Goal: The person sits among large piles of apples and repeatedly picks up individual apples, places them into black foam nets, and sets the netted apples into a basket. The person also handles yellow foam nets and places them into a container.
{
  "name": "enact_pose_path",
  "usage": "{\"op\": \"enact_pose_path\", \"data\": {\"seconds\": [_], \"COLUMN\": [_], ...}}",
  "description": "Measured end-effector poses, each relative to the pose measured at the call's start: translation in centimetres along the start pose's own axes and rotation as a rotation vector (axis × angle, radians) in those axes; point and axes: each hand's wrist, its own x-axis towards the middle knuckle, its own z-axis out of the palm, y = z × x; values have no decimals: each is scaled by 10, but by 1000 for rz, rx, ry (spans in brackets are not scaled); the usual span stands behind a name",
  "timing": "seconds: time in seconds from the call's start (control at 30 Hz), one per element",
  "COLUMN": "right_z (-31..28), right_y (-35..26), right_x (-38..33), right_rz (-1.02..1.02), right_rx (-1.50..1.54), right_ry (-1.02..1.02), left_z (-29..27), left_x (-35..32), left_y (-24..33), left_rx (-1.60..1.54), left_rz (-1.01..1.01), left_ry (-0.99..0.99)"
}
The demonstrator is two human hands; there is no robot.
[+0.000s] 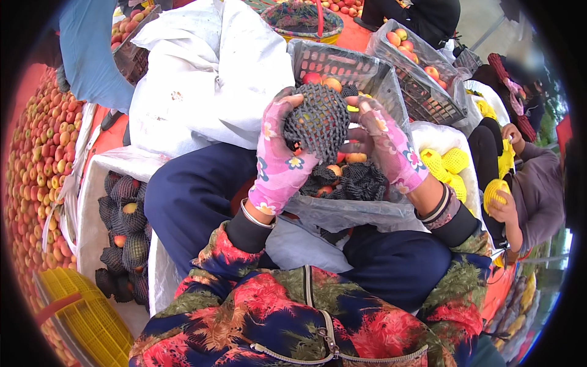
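An apple in a black foam net (316, 121) is held up in front of me, over a lined crate. My left hand (276, 153), in a pink flowered glove with bare fingertips, is closed round its left side. Close by its right edge is my right hand (386, 140), gloved the same way. Its fingers are spread and bent toward the net, and I cannot tell how firmly they touch it. Beneath lie loose apples (356, 158) and crumpled black foam nets (363, 181) in the plastic-lined crate (391, 92).
Netted apples (129, 214) fill a white-lined box at my left. A yellow basket (85, 312) stands nearer, beside a large heap of apples (46, 165). White sacking (208, 67) lies ahead. Yellow foam nets (446, 168) sit at right, near a seated co-worker (532, 189). Another apple crate (422, 79) stands beyond.
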Motion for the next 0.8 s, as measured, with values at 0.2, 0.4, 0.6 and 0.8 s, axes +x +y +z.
{"op": "enact_pose_path", "data": {"seconds": [0.2,0.4,0.6,0.8], "right_z": [5,19,12,-1], "right_y": [12,20,14,34], "right_x": [3,-1,-7,-17], "right_rz": [-108,-530,-211,-44], "right_rx": [-227,-582,-370,-390], "right_ry": [-6,-246,-230,-242], "left_z": [7,-13,-155,-343], "left_x": [-11,-24,-22,-118], "left_y": [23,32,93,139], "left_rx": [-525,-682,-296,944], "left_rz": [-354,-492,-379,-596], "left_ry": [-148,-34,225,573]}}
